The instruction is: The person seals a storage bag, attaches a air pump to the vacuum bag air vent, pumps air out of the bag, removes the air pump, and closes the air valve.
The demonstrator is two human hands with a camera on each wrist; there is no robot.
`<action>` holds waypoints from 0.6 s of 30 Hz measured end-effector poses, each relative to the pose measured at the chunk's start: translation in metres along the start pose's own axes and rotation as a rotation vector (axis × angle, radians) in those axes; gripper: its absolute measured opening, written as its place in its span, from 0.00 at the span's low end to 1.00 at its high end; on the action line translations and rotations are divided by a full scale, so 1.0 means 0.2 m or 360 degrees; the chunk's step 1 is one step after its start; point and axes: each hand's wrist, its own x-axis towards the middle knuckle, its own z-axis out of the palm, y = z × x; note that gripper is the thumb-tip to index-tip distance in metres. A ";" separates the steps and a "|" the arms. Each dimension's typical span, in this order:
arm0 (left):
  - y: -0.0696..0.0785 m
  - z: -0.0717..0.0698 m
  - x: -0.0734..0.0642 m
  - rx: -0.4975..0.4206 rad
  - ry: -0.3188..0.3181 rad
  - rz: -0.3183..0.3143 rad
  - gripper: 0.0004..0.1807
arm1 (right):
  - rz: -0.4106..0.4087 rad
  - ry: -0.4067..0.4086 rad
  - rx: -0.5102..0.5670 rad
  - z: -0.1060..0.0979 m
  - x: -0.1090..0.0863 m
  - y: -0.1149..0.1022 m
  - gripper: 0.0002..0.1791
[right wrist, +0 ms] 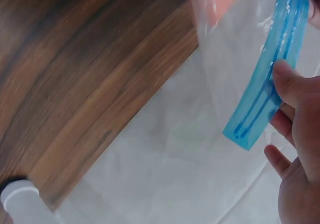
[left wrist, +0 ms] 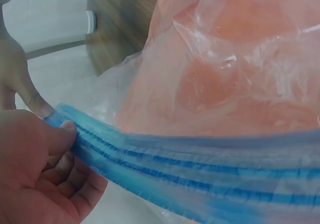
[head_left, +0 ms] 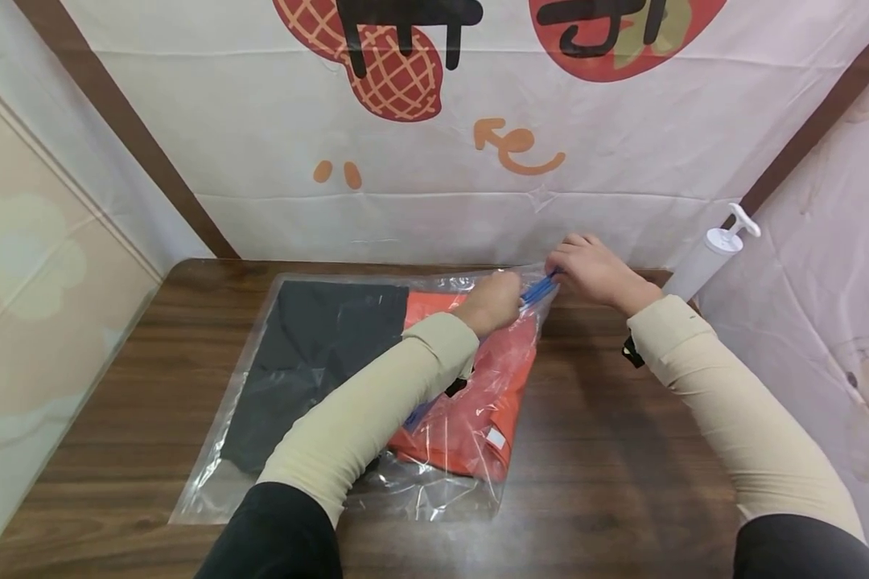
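A clear plastic zip bag (head_left: pixel 434 503) lies on the wooden table, with folded dark grey cloth (head_left: pixel 333 346) and orange cloth (head_left: pixel 510 402) inside. Along its mouth runs a blue double-ridged zip strip (left wrist: pixel 175 166). My left hand (head_left: pixel 494 301) pinches this strip between thumb and curled fingers, over the orange cloth. Farther right, near the strip's end, my right hand (head_left: pixel 594 269) pinches it too, thumb on the ridges. In the right wrist view the blue end (right wrist: pixel 245 134) sticks out past the right thumb. The strip is lifted toward the back edge of the table.
A white hand pump (head_left: pixel 706 257) with a T-shaped handle stands at the table's back right corner. Printed cloth (head_left: pixel 434 161) hangs right behind the table, and more hangs along both sides. Bare wood (head_left: pixel 586 482) shows right of the bag.
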 end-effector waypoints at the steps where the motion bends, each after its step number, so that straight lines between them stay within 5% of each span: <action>1: 0.00 0.00 0.00 0.0001 -0.0003 0.0006 0.04 | 0.0010 -0.0001 0.0007 0.00 0.00 0.01 0.08; 11: 0.00 0.02 0.01 0.0014 0.0004 0.0018 0.04 | -0.0060 0.0077 -0.0055 0.03 -0.01 0.02 0.09; 18: 0.00 0.01 0.01 0.0024 0.0003 0.0015 0.03 | 0.0056 -0.0005 0.0046 0.00 0.00 0.04 0.08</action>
